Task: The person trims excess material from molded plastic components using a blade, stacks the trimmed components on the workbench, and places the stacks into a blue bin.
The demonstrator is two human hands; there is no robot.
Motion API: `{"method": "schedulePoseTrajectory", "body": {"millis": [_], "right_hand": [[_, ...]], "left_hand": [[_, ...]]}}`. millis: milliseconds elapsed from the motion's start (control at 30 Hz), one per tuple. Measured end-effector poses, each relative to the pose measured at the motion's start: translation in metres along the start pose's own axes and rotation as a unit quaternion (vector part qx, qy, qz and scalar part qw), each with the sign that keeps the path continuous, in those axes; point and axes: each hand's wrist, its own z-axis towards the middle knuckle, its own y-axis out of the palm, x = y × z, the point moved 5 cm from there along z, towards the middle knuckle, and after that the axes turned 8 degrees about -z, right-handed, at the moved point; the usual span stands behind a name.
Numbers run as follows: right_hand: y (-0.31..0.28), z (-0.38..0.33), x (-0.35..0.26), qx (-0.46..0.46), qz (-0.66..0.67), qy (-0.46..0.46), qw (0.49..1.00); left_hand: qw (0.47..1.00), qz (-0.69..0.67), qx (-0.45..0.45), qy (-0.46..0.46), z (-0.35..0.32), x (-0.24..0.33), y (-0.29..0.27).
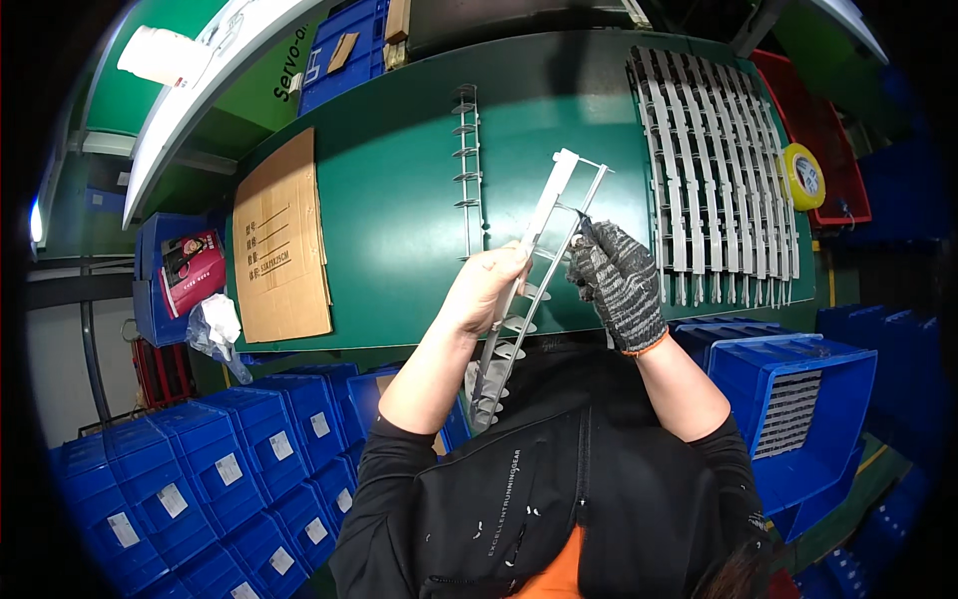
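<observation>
My bare left hand (491, 290) is wrapped round a long pale grey plastic strip (545, 212), a ladder-like part with two rails and curved crosspieces. The strip is tilted, its far end over the table and its near end close to my jacket. My right hand (621, 285), in a grey knitted glove with an orange cuff, is closed at the right-hand rail. Something small and dark shows at its fingertips; its kind cannot be made out. A similar strip (469, 172) lies on the green table (384, 200), beyond my left hand.
Several grey strips (714, 180) lie in rows on the right, beside a yellow tape roll (801, 177) and a red bin (843, 185). Cardboard (284, 245) lies at the left. Blue crates (210, 449) are stacked front left; another blue crate (843, 399) holding strips stands front right.
</observation>
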Motion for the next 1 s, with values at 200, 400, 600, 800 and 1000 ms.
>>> {"method": "schedulePoseTrajectory", "body": {"millis": [200,400,600,800,1000], "right_hand": [[0.002,0.002,-0.004,-0.018,0.011,0.013,1.0],[0.003,0.005,-0.012,0.01,-0.107,-0.028,0.994],[0.01,0.003,-0.016,0.028,-0.144,-0.141,0.979],[0.003,0.003,-0.007,0.019,-0.127,-0.095,0.987],[-0.036,0.019,-0.01,0.088,0.168,0.04,0.981]], "left_hand": [[0.999,0.016,-0.004,0.033,0.0,0.001,0.001],[0.792,0.498,0.104,0.338,-0.008,0.06,0.023],[0.633,0.642,0.058,0.428,-0.008,0.077,0.056],[0.876,0.314,0.152,0.334,-0.002,0.083,0.019],[0.954,0.278,0.114,0.011,-0.015,0.007,-0.064]]}}
